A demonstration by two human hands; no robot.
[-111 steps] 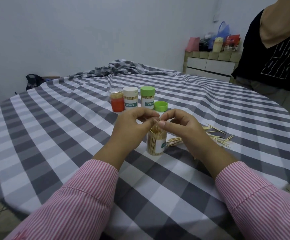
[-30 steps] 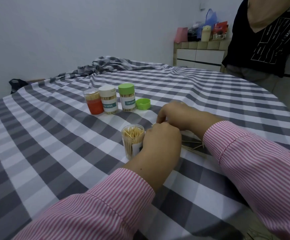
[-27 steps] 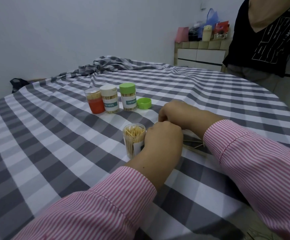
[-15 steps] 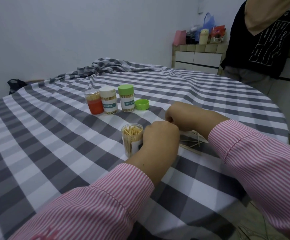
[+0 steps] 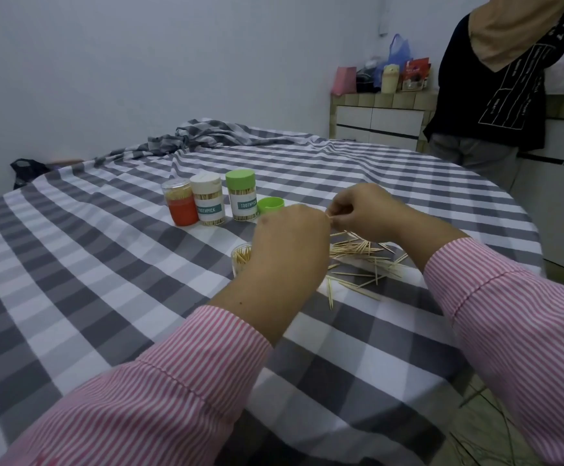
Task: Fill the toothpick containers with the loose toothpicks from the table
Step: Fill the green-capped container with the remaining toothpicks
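Nearest, two pink-striped sleeves (image 5: 159,391) reach over the checked tablecloth (image 5: 72,297). The left hand (image 5: 287,250) is raised with its back to the camera, fingers curled; whether it pinches anything cannot be told. It hides most of the open jar (image 5: 240,257), whose mouth shows packed toothpick ends at the hand's 9 o'clock. The right hand (image 5: 364,210), at 1 o'clock from the left and almost touching it, pinches toothpick tips between thumb and fingers. The loose toothpicks (image 5: 357,260) lie scattered on the cloth below the right wrist, at 3 o'clock from the jar. Farther, at 11 o'clock, stand a red jar (image 5: 179,206), a white-capped jar (image 5: 208,205) and a green-capped jar (image 5: 242,200), with a green cap (image 5: 270,205) beside them. Beyond, at 2 o'clock, a person (image 5: 495,95) stands by a counter (image 5: 378,119).
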